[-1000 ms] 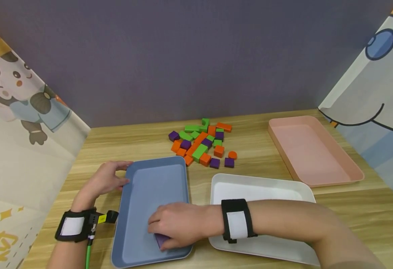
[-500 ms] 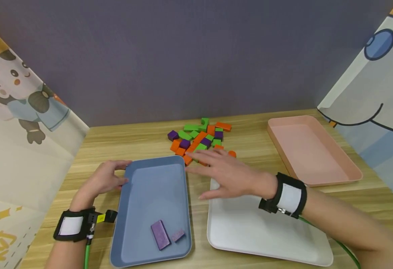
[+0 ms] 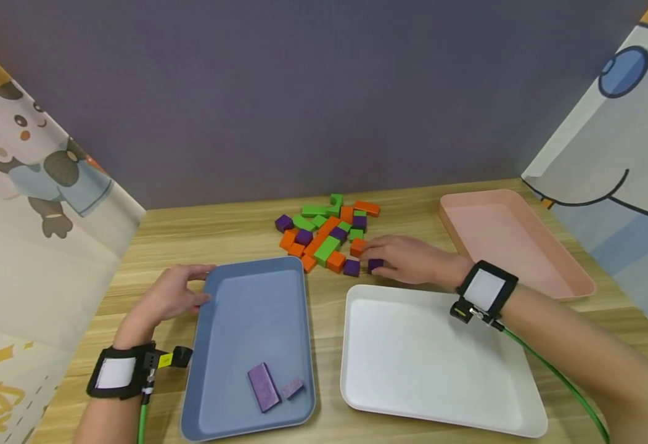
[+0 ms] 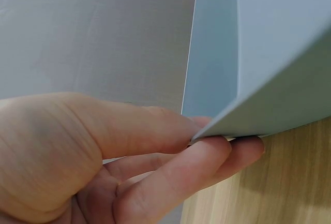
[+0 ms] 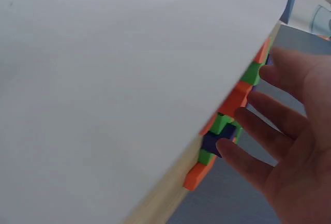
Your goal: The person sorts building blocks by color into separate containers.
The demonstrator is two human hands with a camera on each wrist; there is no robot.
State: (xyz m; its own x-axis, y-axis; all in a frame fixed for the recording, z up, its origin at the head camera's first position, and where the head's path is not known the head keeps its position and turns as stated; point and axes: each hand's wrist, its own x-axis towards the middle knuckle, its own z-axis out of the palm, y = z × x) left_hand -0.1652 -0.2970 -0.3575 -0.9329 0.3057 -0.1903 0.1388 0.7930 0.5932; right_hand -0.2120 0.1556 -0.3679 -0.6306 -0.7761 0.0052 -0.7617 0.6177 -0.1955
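My left hand (image 3: 171,293) grips the far left corner of the blue tray (image 3: 235,290), with thumb and fingers around the rim; its wall (image 4: 212,63) shows up close in the left wrist view. Inside that tray lie a long purple block (image 3: 264,387) and a small purple block (image 3: 293,388). My right hand (image 3: 412,260) is over the right side of the block pile, fingers apart. Between its thumb and fingertips sits a purple block (image 3: 374,265), partly covered. An orange block (image 3: 357,247) is beside the fingertips. No held block shows in the right wrist view.
Several green, orange and purple blocks, such as a green one (image 3: 327,250), lie piled mid-table. A white tray (image 3: 440,364) is below my right arm. The pink tray (image 3: 518,240) stands at the right. A dark wall (image 3: 324,105) closes the back.
My right hand let go of a purple block in the blue tray, moved away across the white tray and reached the right side of the pile. My left hand stayed at the tray corner.
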